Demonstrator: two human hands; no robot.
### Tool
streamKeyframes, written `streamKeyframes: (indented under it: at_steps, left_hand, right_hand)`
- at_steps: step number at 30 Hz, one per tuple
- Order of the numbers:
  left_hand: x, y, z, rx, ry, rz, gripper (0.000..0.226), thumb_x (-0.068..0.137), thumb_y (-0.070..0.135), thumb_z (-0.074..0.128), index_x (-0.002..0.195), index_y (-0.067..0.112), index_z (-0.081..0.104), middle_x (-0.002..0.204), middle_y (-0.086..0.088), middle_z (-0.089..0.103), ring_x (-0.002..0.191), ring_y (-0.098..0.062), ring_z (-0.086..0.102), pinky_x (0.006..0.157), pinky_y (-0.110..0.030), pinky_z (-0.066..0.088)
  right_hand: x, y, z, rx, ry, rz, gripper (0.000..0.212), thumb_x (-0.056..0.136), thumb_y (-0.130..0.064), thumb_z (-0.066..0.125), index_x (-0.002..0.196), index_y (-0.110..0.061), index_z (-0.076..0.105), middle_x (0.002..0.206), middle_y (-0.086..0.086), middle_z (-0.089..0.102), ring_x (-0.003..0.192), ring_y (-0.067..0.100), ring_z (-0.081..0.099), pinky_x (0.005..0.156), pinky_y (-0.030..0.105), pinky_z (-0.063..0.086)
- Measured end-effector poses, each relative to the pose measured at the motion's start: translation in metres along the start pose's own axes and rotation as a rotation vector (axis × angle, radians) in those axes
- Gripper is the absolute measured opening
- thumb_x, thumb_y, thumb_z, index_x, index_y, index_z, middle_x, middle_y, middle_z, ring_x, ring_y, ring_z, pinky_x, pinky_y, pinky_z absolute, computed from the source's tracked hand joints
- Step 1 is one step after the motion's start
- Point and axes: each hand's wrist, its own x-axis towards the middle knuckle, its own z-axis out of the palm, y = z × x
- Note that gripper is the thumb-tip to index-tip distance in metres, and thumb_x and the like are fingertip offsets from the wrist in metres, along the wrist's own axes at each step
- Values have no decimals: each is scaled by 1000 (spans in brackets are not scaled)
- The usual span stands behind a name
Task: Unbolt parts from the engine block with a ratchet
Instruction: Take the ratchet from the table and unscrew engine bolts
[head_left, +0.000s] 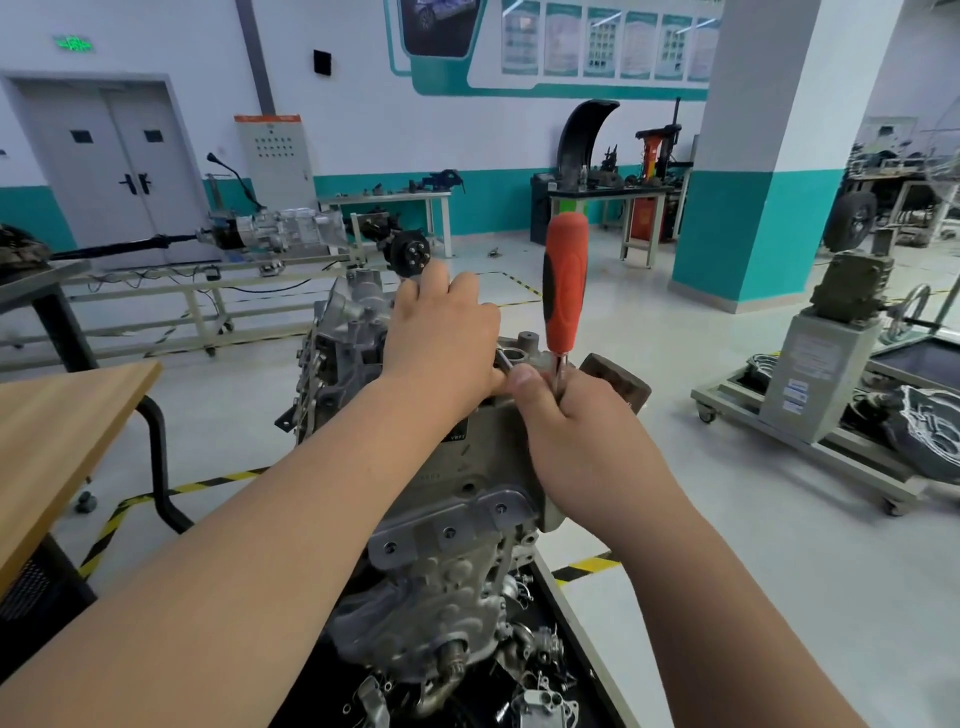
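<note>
Working at the far top edge of the engine block, which sits directly ahead of the viewer on a dark tray littered with loose metal parts. The ratchet stands nearly upright: its orange-and-black handle points up and slightly away, and the chrome shank runs down into the right hand. The long axis is therefore close to vertical, with the head end low and hidden. The right hand is closed around the lower shank, thumb pressed over the top toward the left hand. The left hand lies palm-down just beside it, touching thumb to thumb, its fingers curled over the casting and pinching a small metal piece at the junction; whether this is a socket, an extension or a bolt I cannot tell. The fastener lies below and between the two hands, nearer the right. Judgement: the next move is a swing of the handle about that hidden head, and the free space is up and to the right, while the left hand steadies the drive end. Hidden: the ratchet head, the socket seating, the bolt itself, and the left fingertips beyond the block's edge. A brown block-like part just behind the right hand is partly covered. Lower right forearm is cut off by the frame edge.
</note>
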Motion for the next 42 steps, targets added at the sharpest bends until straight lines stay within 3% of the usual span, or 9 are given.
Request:
streamKeyframes:
  at_steps: [3,8,11,16,29,32,36,39,42]
  left_hand:
    - [1,0,1,16,6,16,45,83,52,57,114,19,60,115,-4,45,115,-29,31,96,-43,31]
    - [2,0,3,33,21,18,46,82,54,60,113,20,61,117,-5,47,116,-29,32,95,-43,31]
    - [2,0,6,34,37,16,41,81,50,63,109,20,64,115,-5,47,114,-30,31,92,-43,30]
    - [2,1,5,40,33,11,36,80,43,65,106,20,64,113,-4,47,113,-30,31,90,-42,30]
    - [2,2,7,30,66,-20,29,85,41,65,106,20,63,111,-3,47,113,-29,32,90,-40,29]
    - [3,3,7,34,53,-19,35,83,46,64,107,21,64,111,-3,48,113,-29,32,91,-40,30]
    - [3,3,4,11,12,-27,58,76,67,58,111,22,65,112,-3,48,113,-30,32,93,-43,29]
    - [-1,4,3,-63,48,-80,59,73,63,65,110,18,62,104,-4,47,112,-29,35,97,-43,30]
    - [-1,3,3,-56,51,-66,56,73,61,66,111,20,61,106,-3,48,115,-27,36,98,-42,30]
  right_hand:
    - [0,1,2,49,-7,15,45,96,-53,34,73,-19,51,49,-5,47,43,11,43,50,31,37]
    - [-2,1,6,292,4,112,46,100,-47,39,63,-19,43,49,-4,45,42,14,39,49,29,34]
    - [-5,-1,6,673,-35,276,41,101,-46,40,76,-17,54,52,0,50,37,16,39,41,24,35]
    - [-5,-1,10,879,-82,358,42,101,-47,40,110,-10,57,51,-3,51,34,14,34,40,23,33]
    - [-9,-6,16,1680,-223,556,41,100,-48,40,102,-10,53,51,-5,39,28,6,22,32,20,28]
    - [-3,-2,8,1405,-191,523,38,102,-42,38,97,-9,56,50,-3,41,28,8,21,33,20,27]
    - [10,-6,-14,355,-33,277,23,94,-25,42,79,-14,57,46,-3,48,37,15,37,44,23,30]
    - [13,-7,-15,-308,-10,15,28,95,-27,42,68,-21,44,59,-6,49,52,10,46,47,26,29]
    - [12,-4,-10,-219,-34,20,33,95,-26,45,63,-20,41,52,-6,45,43,9,41,41,24,30]
